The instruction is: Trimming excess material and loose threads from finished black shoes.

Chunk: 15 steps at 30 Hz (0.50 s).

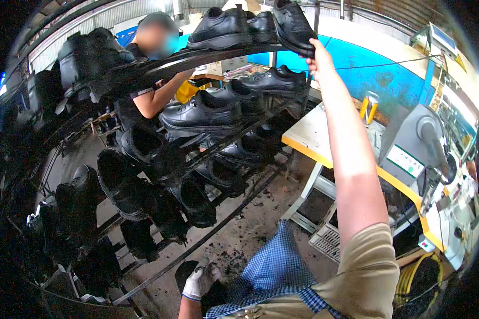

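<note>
Right hand: Bare, the worker's right hand grips the toe of a black lace-up shoe, thumb and fingers closed around its front.
Shoe's place: At the right end of the top tier of a dark metal rack, toe tilted down toward the worker.
Left hand: In a white glove, the left hand hangs low beside a dark item; whether it grips is unclear.
Rack: Rows of black shoes fill the tiers.
Behind rack: A co-worker in a dark shirt.
Right side: A yellow-edged worktable bears a gray machine.
</note>
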Each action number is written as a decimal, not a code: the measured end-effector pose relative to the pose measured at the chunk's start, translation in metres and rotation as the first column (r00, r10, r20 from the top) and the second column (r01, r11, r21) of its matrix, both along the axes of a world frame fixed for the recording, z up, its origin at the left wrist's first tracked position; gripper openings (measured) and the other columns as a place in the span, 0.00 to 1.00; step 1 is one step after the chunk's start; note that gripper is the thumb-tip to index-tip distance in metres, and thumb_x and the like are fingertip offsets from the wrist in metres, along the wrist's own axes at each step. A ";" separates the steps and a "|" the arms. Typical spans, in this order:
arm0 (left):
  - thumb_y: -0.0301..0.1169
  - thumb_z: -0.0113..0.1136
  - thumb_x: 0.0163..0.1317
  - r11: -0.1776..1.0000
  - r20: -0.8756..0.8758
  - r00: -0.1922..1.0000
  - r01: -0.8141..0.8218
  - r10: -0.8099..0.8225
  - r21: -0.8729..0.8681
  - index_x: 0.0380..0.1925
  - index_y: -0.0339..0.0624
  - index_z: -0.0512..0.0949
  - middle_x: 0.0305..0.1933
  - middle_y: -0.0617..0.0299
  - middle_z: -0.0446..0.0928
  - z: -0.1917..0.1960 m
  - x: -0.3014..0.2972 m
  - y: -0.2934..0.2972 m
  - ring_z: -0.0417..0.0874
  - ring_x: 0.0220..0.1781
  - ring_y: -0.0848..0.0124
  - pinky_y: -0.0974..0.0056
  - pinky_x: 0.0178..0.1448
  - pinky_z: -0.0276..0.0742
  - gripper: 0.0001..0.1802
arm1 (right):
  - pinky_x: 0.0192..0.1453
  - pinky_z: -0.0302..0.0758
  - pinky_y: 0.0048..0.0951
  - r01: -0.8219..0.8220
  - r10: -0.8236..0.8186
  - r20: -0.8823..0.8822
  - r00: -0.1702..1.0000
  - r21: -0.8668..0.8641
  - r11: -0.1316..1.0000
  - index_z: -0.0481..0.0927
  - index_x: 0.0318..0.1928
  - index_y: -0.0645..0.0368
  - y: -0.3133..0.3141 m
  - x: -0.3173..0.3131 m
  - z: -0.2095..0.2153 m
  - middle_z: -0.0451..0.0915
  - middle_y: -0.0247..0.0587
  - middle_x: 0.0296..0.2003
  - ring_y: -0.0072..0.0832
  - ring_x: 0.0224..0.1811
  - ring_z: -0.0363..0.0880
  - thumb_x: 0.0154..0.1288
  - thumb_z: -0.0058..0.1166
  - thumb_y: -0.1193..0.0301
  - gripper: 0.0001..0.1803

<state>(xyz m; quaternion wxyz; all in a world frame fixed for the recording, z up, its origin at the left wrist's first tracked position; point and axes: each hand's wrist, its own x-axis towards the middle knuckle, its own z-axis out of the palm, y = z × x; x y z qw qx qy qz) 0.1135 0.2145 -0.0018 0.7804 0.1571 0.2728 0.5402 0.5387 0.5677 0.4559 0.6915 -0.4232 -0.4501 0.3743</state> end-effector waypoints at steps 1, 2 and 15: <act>0.44 0.67 0.49 0.999 0.012 1.000 0.021 -0.021 -0.029 0.54 0.42 0.69 0.49 0.55 0.71 0.000 0.000 0.003 0.72 0.50 0.56 0.50 0.57 0.68 0.33 | 0.08 0.53 0.14 -0.007 0.008 -0.026 1.000 0.051 0.999 0.73 0.36 0.55 0.011 0.001 0.006 0.78 0.41 0.20 0.15 0.11 0.63 0.59 0.52 0.52 0.19; 0.44 0.67 0.48 0.997 0.024 0.999 0.037 -0.035 -0.061 0.53 0.42 0.70 0.48 0.55 0.72 0.001 0.000 0.004 0.72 0.49 0.57 0.50 0.57 0.68 0.33 | 0.08 0.53 0.14 -0.018 0.023 -0.054 0.998 0.098 0.995 0.73 0.36 0.56 0.022 -0.001 0.009 0.78 0.43 0.21 0.15 0.12 0.63 0.59 0.52 0.52 0.19; 0.45 0.67 0.48 0.992 0.144 0.985 0.109 -0.099 -0.063 0.52 0.46 0.71 0.48 0.56 0.69 0.008 -0.003 0.020 0.68 0.52 0.57 0.50 0.59 0.64 0.31 | 0.20 0.67 0.27 0.495 -0.540 -0.059 0.839 0.495 0.714 0.75 0.33 0.57 0.082 -0.017 -0.001 0.78 0.39 0.21 0.25 0.17 0.71 0.56 0.59 0.49 0.22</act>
